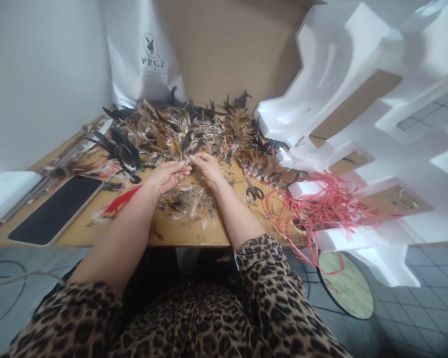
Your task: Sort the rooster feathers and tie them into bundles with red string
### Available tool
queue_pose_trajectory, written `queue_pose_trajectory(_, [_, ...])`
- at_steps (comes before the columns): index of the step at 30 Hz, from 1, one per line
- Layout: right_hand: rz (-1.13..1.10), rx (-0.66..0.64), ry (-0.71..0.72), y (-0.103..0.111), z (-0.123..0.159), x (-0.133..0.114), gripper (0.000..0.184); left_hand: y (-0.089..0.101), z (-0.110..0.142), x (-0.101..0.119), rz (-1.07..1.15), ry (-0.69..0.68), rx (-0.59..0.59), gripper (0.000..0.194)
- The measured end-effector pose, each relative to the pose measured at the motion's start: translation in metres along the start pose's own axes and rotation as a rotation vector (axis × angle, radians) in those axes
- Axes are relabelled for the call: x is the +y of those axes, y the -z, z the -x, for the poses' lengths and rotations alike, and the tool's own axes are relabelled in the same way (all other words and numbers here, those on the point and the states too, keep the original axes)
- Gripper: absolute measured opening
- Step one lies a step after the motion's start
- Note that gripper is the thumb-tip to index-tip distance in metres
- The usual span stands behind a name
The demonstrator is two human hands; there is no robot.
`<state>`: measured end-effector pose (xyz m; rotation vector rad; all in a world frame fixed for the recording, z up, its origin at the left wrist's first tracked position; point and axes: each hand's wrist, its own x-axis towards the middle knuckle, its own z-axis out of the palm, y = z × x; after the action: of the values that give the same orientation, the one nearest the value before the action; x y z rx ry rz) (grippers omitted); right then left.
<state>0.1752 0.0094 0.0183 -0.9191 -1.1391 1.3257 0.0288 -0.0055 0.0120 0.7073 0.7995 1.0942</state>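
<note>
touching feathers (155, 132) heaped just beyond, our left hand (170, 176) and right hand (209, 167) nearly meet, both narrowly curled; whether either grips a feather, we cannot tell. both forearms (136, 211) angle inward, extended forward. we count one phone (56, 209) left of the hands, one pair of scissors (251, 188) right.

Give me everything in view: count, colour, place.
Feathers: many, brown and black, tabletop
Table: one, tan, beneath feathers
Scissors: one, dark, table's right
Phone: one, black, table's left
Bundle: one, red, table's left
Strands: many, pinkish red, right
Foam: uncertain, white, right
Bag: one, silvery, behind feathers
Cardboard: uncertain, brown, back
Object: one, white, left edge
Disc: one, greenish, lower right
Cables: uncertain, mixed, lower left
Floor: one, grey, below
Sleeves: two, spotted, foreground
Left grip: one, bare, at feathers
Right grip: likewise
</note>
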Motion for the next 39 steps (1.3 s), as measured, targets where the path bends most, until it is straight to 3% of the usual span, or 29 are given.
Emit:
queue_pose_trajectory(13, [0.128,-0.022,0.095,-0.003,-0.002,0.009,0.028,-0.002,0.001,-0.002,-0.113,-0.042,0.017,0.006])
queue_pose_trajectory(18, [0.331,0.081,0.186,-0.005,-0.002,0.013,0.024,-0.001,-0.003,-0.006,-0.224,-0.141,0.094,0.01])
queue_pose_trajectory(24, [0.489,0.068,0.249,-0.001,-0.003,0.014,0.018,0.001,-0.007,-0.01,-0.298,-0.201,0.116,0.015])
queue_pose_trajectory(31, [0.509,0.058,0.255,-0.002,-0.001,0.011,0.017,0.0,-0.005,-0.007,-0.277,-0.169,0.134,0.016])
queue_pose_trajectory(39, [0.713,0.078,0.368,-0.002,0.002,0.009,0.017,0.0,-0.003,-0.006,-0.249,-0.146,0.121,0.015])
